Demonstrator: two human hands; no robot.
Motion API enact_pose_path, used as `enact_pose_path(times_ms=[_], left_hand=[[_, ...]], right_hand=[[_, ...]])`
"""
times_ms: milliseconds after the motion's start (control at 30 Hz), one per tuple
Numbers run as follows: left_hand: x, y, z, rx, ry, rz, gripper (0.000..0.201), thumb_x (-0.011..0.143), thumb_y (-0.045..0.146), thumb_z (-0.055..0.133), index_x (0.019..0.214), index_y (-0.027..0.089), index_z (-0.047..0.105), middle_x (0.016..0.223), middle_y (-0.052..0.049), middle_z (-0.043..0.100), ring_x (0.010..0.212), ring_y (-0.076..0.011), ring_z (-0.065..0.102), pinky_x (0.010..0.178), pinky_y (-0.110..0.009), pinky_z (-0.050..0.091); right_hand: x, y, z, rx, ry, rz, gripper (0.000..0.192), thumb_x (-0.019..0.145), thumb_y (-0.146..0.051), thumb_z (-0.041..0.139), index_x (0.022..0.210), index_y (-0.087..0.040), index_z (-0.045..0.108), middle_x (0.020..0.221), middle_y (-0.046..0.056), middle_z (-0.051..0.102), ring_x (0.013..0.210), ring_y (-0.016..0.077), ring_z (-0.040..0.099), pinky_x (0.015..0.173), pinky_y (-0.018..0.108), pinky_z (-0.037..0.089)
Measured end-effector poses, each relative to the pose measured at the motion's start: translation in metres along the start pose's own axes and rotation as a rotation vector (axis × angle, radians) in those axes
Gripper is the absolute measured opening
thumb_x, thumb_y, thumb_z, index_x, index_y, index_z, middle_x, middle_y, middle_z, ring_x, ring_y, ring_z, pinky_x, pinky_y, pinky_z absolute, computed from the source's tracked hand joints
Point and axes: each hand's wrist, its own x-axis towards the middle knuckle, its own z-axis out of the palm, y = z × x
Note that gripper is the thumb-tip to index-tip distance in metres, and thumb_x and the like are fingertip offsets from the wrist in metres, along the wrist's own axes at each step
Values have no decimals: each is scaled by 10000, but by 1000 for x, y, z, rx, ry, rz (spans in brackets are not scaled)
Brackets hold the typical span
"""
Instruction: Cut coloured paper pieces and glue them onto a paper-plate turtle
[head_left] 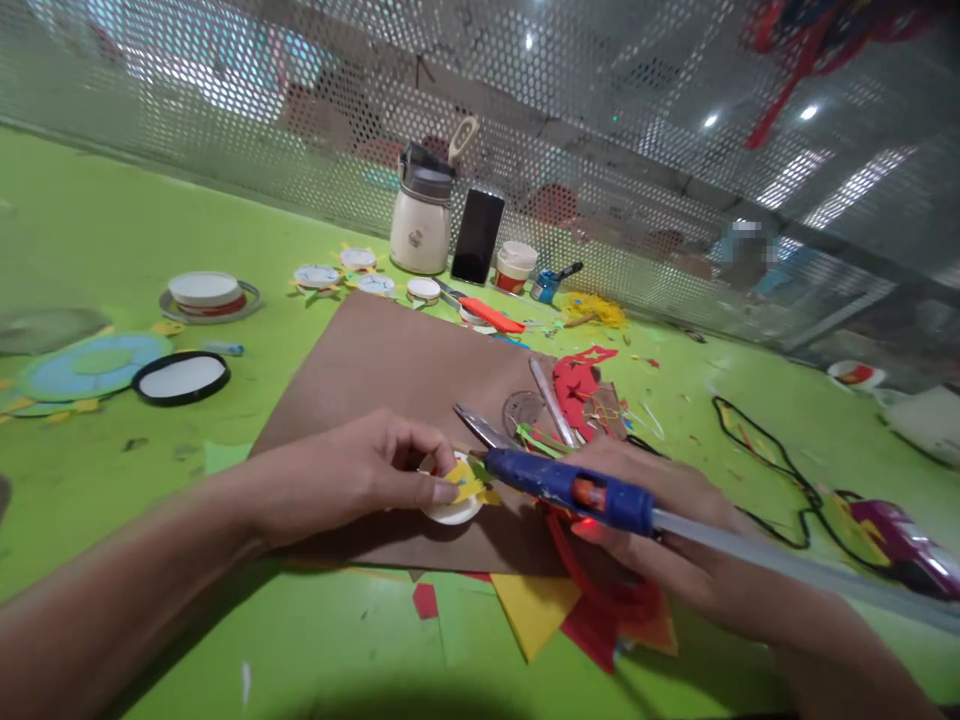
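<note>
My left hand (360,478) pinches a small white round lid (452,507) with yellow paper pieces (466,484) on top, pressed onto a brown cardboard sheet (397,370). My right hand (675,530) grips a blue hot glue gun (570,487) with a clear glue stick (787,565) trailing out of its back. The gun's nozzle touches the yellow paper on the lid. Scissors (480,425) lie on the cardboard just behind the lid.
Red and yellow paper scraps (547,610) lie at the cardboard's front edge. A cream flask (421,215), a phone (477,236) and a small cup (514,266) stand at the perforated metal wall. Round lids (204,290), a black-rimmed disc (181,378) and a black cord (780,470) rest on the green table.
</note>
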Motion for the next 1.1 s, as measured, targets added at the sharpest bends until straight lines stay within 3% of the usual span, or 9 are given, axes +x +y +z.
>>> enact_pose_path(times_ms=[233,400,700,1100], left_hand=[[1,2,0,38,23,0,183,752,363,676,727,181,673,794,-12,667,741,-155,554,692,-246,417],[2,3,0,59,20,-1,191,759,350,666,693,172,640,722,12,625,673,-123,505,626,-217,383],[2,0,1,66,27,2,203,740,368,678,710,170,642,753,-2,633,698,-141,529,644,-233,396],[5,-2,2,30,30,15,162,768,323,665,721,169,643,761,-1,629,707,-132,510,645,-223,381]], right_hand=[[-5,2,4,-88,42,-36,300,897,-217,523,1185,-301,508,1091,55,627,1017,221,594,876,354,491],[-7,4,8,-61,5,-27,363,858,-209,564,1209,-270,493,1118,68,613,999,227,597,836,348,506],[-6,0,15,-161,153,-68,354,876,-237,540,1210,-322,457,1067,53,654,951,245,642,768,343,555],[-10,-1,18,-177,183,-52,333,888,-236,517,1201,-332,454,1057,9,665,914,203,649,777,300,563]])
